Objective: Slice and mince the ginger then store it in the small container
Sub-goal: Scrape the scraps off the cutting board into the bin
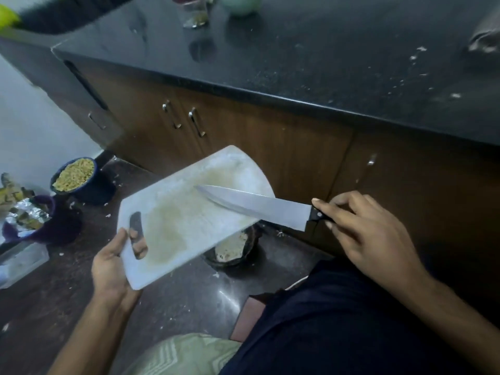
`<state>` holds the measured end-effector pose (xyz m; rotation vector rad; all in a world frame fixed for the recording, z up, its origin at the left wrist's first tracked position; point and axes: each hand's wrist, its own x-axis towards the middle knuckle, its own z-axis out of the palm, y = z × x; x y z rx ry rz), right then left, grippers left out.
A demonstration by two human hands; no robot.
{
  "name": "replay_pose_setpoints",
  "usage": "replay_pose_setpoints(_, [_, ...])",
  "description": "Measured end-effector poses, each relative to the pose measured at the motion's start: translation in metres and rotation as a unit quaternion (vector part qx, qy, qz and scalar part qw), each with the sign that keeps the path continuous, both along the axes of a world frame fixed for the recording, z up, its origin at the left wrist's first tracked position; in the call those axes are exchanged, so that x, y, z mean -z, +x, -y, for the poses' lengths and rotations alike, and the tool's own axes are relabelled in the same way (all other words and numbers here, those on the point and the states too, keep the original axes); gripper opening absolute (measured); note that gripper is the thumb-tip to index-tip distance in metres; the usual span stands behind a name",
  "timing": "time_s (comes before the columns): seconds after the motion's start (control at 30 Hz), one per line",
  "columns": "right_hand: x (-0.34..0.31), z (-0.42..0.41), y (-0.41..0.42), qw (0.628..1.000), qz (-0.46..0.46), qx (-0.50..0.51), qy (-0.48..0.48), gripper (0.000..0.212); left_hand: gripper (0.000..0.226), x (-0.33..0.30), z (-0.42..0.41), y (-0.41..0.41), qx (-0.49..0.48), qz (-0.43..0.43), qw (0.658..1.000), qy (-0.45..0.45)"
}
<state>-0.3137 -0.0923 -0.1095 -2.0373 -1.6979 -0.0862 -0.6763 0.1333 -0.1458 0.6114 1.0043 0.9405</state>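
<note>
Holding a white cutting board (189,212) tilted above the dark floor (173,299), left hand (113,266) grips it at the handle slot, fingers curled through the cutout. Right hand (362,234) grips the black handle of a chef's knife (257,205), thumb and fingers wrapped round it; blade lies flat over the board's right edge, tip near board centre. Board surface shows a yellowish stain, no ginger pieces left on it that I can make out.

Small dark container (232,253) sits on the floor directly under the board's lower right edge, mostly hidden by it; pale minced ginger (230,249) visible inside. Blue bowl (74,175) at left holds a heap of yellowish minced stuff, filled near the rim. Purple container (32,220) beside it holds crumpled foil and scraps. Clear plastic box (21,261) at far left edge, contents unclear.

Brown cabinet doors (243,136) with metal handles stand just behind the board; black countertop (324,50) edge overhangs above. Open floor lies between the board and the person's dark-clothed knee (338,320) at lower right. Pale scraps are scattered over floor and counter.
</note>
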Motion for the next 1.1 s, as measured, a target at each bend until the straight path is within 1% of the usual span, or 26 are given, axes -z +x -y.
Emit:
replay_pose_setpoints(0.03, [-0.006, 0.01, 0.002, 1.0, 0.003, 0.001, 0.0, 0.047, 0.028, -0.004, 0.001, 0.004, 0.015, 0.021, 1.0, 0.004])
replay_pose_setpoints(0.1, [-0.018, 0.029, 0.008, 1.0, 0.014, 0.014, -0.004, 0.045, 0.02, -0.009, 0.004, 0.015, 0.053, 0.109, 0.992, -0.015])
replay_pose_setpoints(0.13, [-0.024, 0.037, 0.011, 1.0, 0.009, 0.026, -0.005, 0.045, 0.024, -0.014, 0.006, 0.022, 0.082, 0.166, 0.982, -0.033])
replay_pose_setpoints(0.17, [-0.031, 0.047, 0.016, 0.999, -0.003, 0.043, -0.002, 0.046, 0.031, -0.016, 0.007, 0.027, 0.095, 0.184, 0.977, -0.048])
replay_pose_setpoints(0.23, [-0.04, 0.064, 0.023, 0.996, -0.039, 0.078, 0.008, 0.047, 0.039, -0.021, 0.011, 0.041, 0.082, 0.16, 0.982, -0.051])
replay_pose_setpoints(0.3, [-0.048, 0.083, 0.029, 0.99, -0.067, 0.123, 0.025, 0.048, 0.039, -0.036, 0.022, 0.073, 0.063, 0.091, 0.994, -0.01])
replay_pose_setpoints(0.33, [-0.051, 0.092, 0.032, 0.986, -0.078, 0.144, 0.035, 0.048, 0.037, -0.045, 0.028, 0.092, 0.057, 0.076, 0.995, 0.011])
replay_pose_setpoints(0.37, [-0.054, 0.099, 0.034, 0.982, -0.087, 0.162, 0.041, 0.048, 0.037, -0.052, 0.029, 0.105, 0.056, 0.072, 0.995, 0.029])
replay_pose_setpoints(0.47, [-0.064, 0.117, 0.043, 0.972, -0.091, 0.212, 0.051, 0.049, 0.036, -0.083, 0.036, 0.145, 0.109, 0.1, 0.988, 0.043])
replay_pose_setpoints(0.53, [-0.072, 0.13, 0.051, 0.965, -0.079, 0.244, 0.06, 0.049, 0.029, -0.096, 0.038, 0.172, 0.148, 0.104, 0.982, 0.054])
replay_pose_setpoints(0.6, [-0.077, 0.143, 0.058, 0.958, -0.059, 0.273, 0.067, 0.048, 0.028, -0.104, 0.044, 0.2, 0.176, 0.095, 0.976, 0.08])
replay_pose_setpoints(0.7, [-0.082, 0.163, 0.067, 0.945, -0.034, 0.318, 0.06, 0.048, 0.035, -0.108, 0.06, 0.243, 0.195, 0.093, 0.972, 0.091])
replay_pose_setpoints(0.77, [-0.083, 0.174, 0.072, 0.938, -0.035, 0.34, 0.056, 0.046, 0.035, -0.113, 0.072, 0.266, 0.211, 0.107, 0.967, 0.091])
replay_pose_setpoints(0.87, [-0.084, 0.188, 0.079, 0.927, -0.04, 0.368, 0.062, 0.045, 0.034, -0.115, 0.087, 0.296, 0.247, 0.103, 0.958, 0.1])
replay_pose_setpoints(1.0, [-0.081, 0.208, 0.086, 0.91, -0.049, 0.407, 0.061, 0.044, 0.034, -0.11, 0.101, 0.329, 0.299, 0.079, 0.944, 0.112])
replay_pose_setpoints(1.1, [-0.074, 0.223, 0.088, 0.896, -0.05, 0.436, 0.071, 0.043, 0.033, -0.106, 0.109, 0.35, 0.333, 0.046, 0.934, 0.123])
